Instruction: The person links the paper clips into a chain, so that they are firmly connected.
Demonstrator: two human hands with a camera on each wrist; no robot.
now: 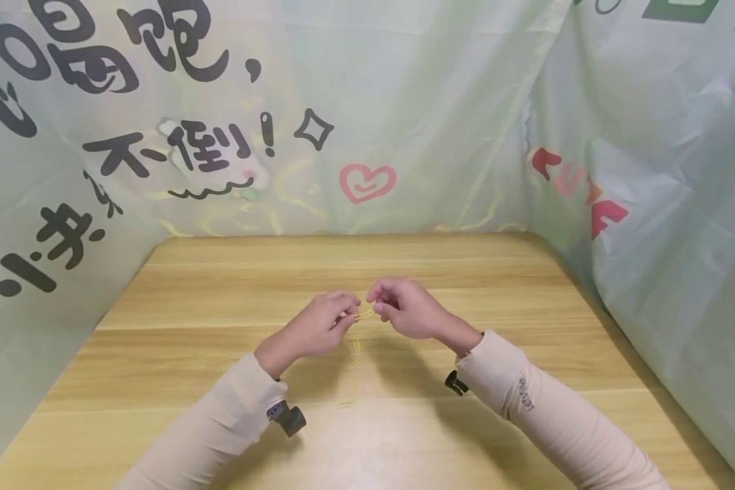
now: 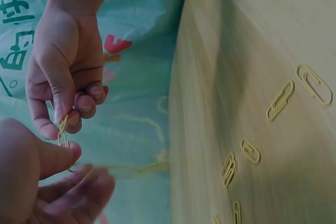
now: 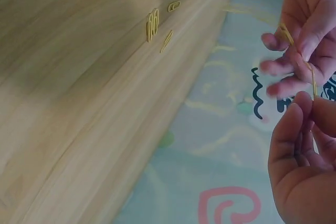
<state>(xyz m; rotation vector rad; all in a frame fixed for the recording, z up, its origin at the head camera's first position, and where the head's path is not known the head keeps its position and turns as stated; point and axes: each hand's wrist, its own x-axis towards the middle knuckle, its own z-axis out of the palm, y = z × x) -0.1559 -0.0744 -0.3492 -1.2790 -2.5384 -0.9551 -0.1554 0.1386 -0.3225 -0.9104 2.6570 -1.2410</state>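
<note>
Just above the wooden table, my left hand (image 1: 315, 324) pinches a yellow paper clip (image 1: 365, 314) between thumb and fingertip. From the other side my right hand (image 1: 415, 310) pinches a yellow paper clip (image 2: 63, 123) joined to it, so the linked clips span the small gap between both hands. The right wrist view has the linked clips (image 3: 314, 82) running between my fingertips, with one end lying along the left hand's fingers. Some of the left hand's other fingers are spread and blurred. Fingertips hide part of the clips.
Several loose yellow paper clips (image 2: 281, 100) lie scattered on the table (image 1: 220, 286) below and nearer than my hands. A pair of clips (image 3: 152, 25) lies close together. Printed cloth curtains (image 1: 441, 122) stand behind and along both sides of the table.
</note>
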